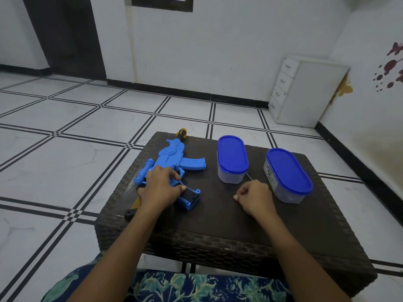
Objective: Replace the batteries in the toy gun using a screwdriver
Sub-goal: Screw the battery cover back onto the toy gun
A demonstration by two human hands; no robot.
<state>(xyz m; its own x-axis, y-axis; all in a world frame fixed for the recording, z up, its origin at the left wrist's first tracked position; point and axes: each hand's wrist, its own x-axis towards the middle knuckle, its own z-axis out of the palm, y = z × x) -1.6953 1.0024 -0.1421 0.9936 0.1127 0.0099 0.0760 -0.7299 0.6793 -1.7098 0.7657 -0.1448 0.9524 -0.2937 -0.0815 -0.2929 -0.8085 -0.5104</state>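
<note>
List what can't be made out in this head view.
Battery compartment: head view, dark inside and partly under the left hand; cannot tell if batteries are in it.
Screwdriver: only a thin shaft shows; the right hand hides the handle.
Far container and near container: blue lids and cloudy walls hide the contents.
Toy gun: rear end partly covered by the left forearm.

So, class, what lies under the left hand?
The blue gun, gripped by the left hand; its black compartment shows beside the thumb. The gun's middle is covered, so any batteries there cannot be seen.
</note>
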